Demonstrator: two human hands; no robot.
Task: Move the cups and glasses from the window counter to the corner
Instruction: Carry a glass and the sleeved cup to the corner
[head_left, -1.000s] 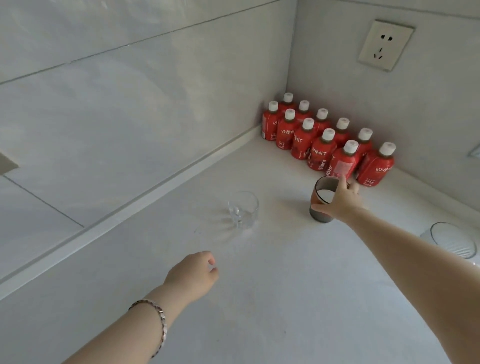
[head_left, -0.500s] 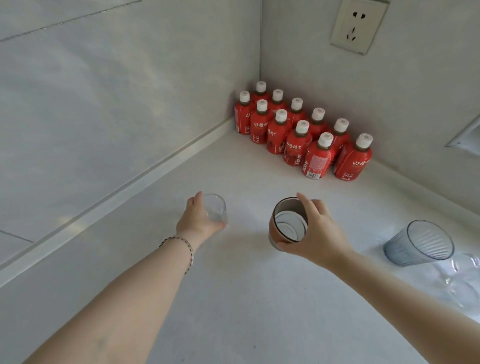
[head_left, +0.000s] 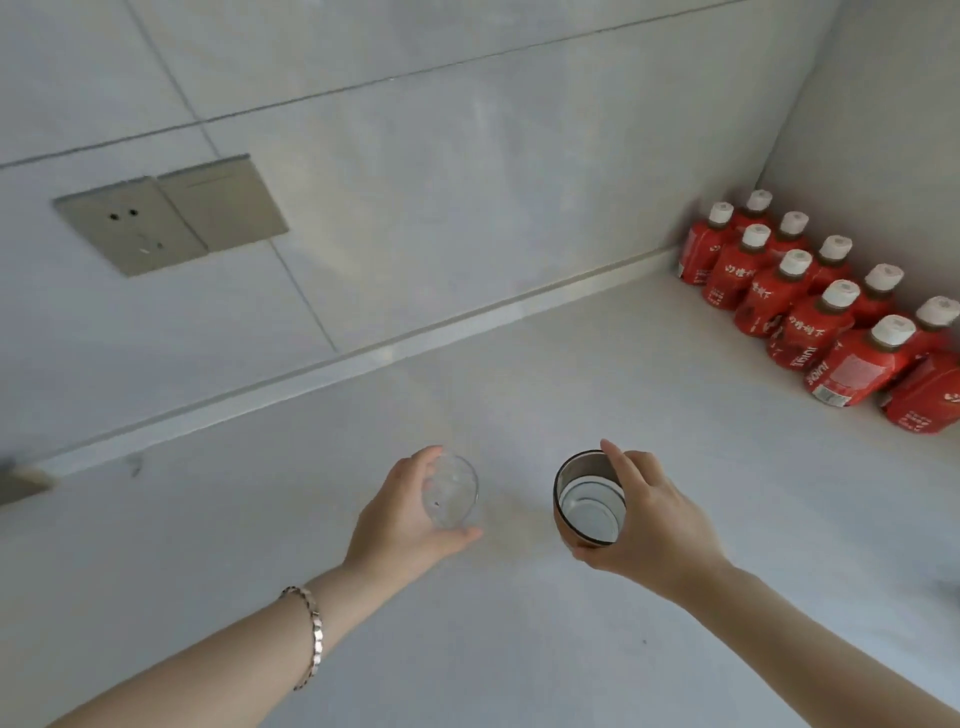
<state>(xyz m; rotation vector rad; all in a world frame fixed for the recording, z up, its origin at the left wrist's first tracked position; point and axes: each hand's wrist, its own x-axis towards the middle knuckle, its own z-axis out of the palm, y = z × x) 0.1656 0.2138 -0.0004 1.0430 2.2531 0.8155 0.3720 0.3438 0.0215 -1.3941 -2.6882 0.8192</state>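
- Left hand (head_left: 402, 519): lower centre of the frame, fingers wrapped round a small clear glass (head_left: 450, 491). Bracelet (head_left: 310, 638) on the wrist.
- Right hand (head_left: 652, 525): right of centre, fingers closed round a dark cup (head_left: 588, 501), thumb underneath near the base.
- Glass: tilted, mouth towards the camera; appears empty.
- Cup: tilted the same way; pale inside, no liquid visible, though glare makes that uncertain.
- Both sit above the pale surface (head_left: 519, 649); whether either touches it is unclear.
- Red bottles (head_left: 810, 312): capped, standing in rows at the right edge, filling the corner.
- Handling advice: bring each vessel upright before setting down, place them short of the bottles, keep the two apart so glass does not knock cup.
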